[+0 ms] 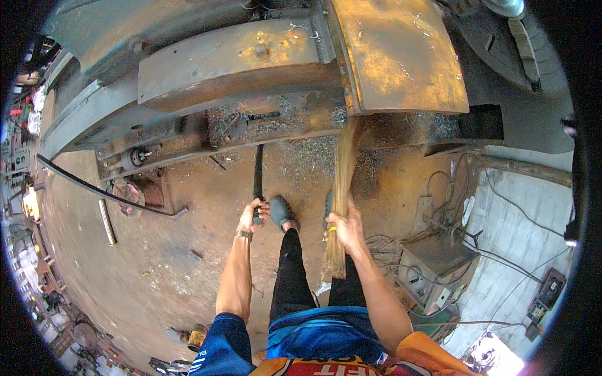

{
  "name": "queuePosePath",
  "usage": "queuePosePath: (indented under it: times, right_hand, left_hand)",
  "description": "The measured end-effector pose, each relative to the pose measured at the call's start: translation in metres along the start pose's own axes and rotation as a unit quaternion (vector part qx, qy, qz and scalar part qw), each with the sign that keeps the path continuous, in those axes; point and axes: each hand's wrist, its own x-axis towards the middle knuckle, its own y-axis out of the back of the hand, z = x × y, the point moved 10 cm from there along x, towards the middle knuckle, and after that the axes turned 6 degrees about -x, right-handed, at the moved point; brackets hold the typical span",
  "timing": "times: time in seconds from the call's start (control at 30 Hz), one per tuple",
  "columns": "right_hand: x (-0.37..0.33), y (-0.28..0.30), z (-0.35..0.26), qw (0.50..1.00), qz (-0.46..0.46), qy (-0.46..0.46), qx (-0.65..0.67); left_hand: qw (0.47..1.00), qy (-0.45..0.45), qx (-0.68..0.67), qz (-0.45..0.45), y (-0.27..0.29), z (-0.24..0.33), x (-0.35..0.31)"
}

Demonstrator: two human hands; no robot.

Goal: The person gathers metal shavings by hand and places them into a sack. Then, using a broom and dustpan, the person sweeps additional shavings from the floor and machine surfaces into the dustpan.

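Observation:
My left hand (253, 216) is closed around the lower end of a straight black handle (258, 172). The handle runs away from me to the ledge under the machine, and what its far end joins I cannot make out. My right hand (348, 227) grips a straw hand broom (344, 166) near a yellow band. Its bristles reach up to the machine's lower edge, and its butt hangs below my hand. Metal shavings (320, 153) lie about the broom's far end, on the ledge and the floor.
A large, worn machine (232, 62) spans the far side, with a yellowed block (407, 59) at its right. On the left lie a curved black bar (100, 188) and a metal rod (107, 222). At right stands a metal box (433, 263) with loose cables.

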Motion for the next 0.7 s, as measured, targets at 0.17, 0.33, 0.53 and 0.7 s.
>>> queuePosePath:
  times: [0.17,0.33,0.53,0.7]
  right_hand:
    - [-0.038,0.013,-0.016,1.0,0.01,0.001,-0.021]
    - [-0.065,0.075,-0.015,0.997,0.057,-0.031,-0.036]
    - [-0.021,0.012,0.008,0.994,-0.009,0.051,-0.1]
    - [-0.051,0.011,0.008,0.996,-0.018,0.047,-0.075]
  left_hand:
    - [1.0,0.014,-0.028,0.001,-0.005,-0.015,-0.002]
    - [1.0,0.002,-0.021,-0.002,-0.008,-0.021,-0.007]
    - [0.999,-0.005,-0.028,0.016,-0.005,-0.026,-0.017]
    - [1.0,-0.02,-0.003,0.022,-0.001,-0.028,-0.021]
